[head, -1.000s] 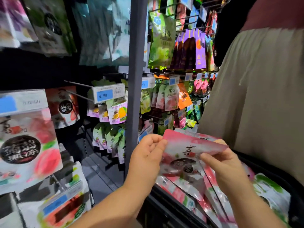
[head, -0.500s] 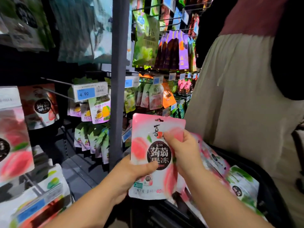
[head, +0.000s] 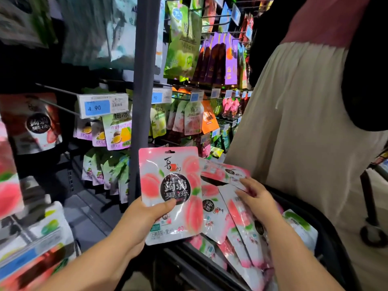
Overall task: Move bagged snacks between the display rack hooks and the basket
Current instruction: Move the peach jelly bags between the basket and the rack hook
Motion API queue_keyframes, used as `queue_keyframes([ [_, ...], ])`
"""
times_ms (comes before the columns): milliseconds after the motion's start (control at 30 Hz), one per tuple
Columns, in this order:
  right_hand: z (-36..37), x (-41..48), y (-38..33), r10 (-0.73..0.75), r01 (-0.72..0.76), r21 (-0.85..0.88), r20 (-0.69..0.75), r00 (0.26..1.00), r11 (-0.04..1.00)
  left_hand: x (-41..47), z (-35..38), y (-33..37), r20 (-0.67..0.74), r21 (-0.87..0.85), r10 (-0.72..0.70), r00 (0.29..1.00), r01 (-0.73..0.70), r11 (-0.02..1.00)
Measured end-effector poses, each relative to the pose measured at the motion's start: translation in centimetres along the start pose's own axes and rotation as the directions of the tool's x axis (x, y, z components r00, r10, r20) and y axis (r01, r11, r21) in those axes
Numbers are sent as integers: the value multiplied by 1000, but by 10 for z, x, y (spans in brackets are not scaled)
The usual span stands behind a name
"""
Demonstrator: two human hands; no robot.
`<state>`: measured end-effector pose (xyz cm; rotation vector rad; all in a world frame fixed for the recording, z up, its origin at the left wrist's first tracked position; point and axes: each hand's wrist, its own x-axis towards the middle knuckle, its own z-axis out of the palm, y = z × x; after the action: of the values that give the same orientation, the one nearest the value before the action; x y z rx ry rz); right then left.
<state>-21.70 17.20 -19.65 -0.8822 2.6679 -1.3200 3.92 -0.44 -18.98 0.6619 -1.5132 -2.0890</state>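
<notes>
Holding a pink peach bag upright, the left hand has its thumb across the front and its fingers curled behind the lower half. The bag hangs clear of the rack, just at 9 o'clock of the basket.

The black basket sits at 5 o'clock in the view. It is filled with more pink bags, which lie overlapping and tilted. A white bag with a green top sits against its 3 o'clock rim. The right hand rests on the pile with its fingers straight and spread, clasping nothing.

A grey post rises at 12 o'clock, directly behind the held bag, and splits the rack in two. At 10 o'clock a bare hook juts out above a price tag reading 4.90. Yellow-fruit bags hang under the tag. At 1 o'clock hang a large green bag and a row of purple bags. At 3 o'clock another person in a cream skirt stands close against the far side of the basket, hiding the rack beyond.
</notes>
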Motion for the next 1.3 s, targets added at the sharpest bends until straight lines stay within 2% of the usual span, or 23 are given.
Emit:
queue_keyframes([
  [167,2,1,-5,30,-33,127,24,999,991,4,1,-4,-37,-5,4,999,-4,1000],
  [267,2,4,-4,30,-31,74,8,1000,997,3,2,-4,-36,-9,4,999,-4,1000],
  [367,4,5,1,-103,96,-79,-83,991,992,3,3,-5,-50,-2,21,999,-21,1000],
  [467,9,5,3,-331,288,-241,-159,930,927,1,4,-4,-71,19,65,995,-63,998],
  [600,13,-2,-19,-489,432,-237,-313,814,870,4,3,-3,-108,64,120,987,-114,991],
  [733,11,-16,-54,-514,525,-136,-505,693,840,10,-3,-2,-199,86,155,968,-140,986],
  [900,-2,-27,-78,-489,510,-140,-574,657,849,14,-12,6,-271,140,199,942,-166,976],
  [967,-11,-28,-90,-513,510,-175,-551,659,842,13,-17,12,-293,217,240,926,-180,960],
  [1100,-33,-28,-130,-601,490,-352,-386,700,797,11,-22,27,-318,276,296,901,-211,938],
  [1233,-45,-35,-168,-691,591,-369,-273,669,718,0,-21,47,-241,388,350,905,-241,890],
  [1300,-43,-35,-182,-722,635,-378,-153,675,674,-6,-21,56,-179,435,347,921,-242,867],
])
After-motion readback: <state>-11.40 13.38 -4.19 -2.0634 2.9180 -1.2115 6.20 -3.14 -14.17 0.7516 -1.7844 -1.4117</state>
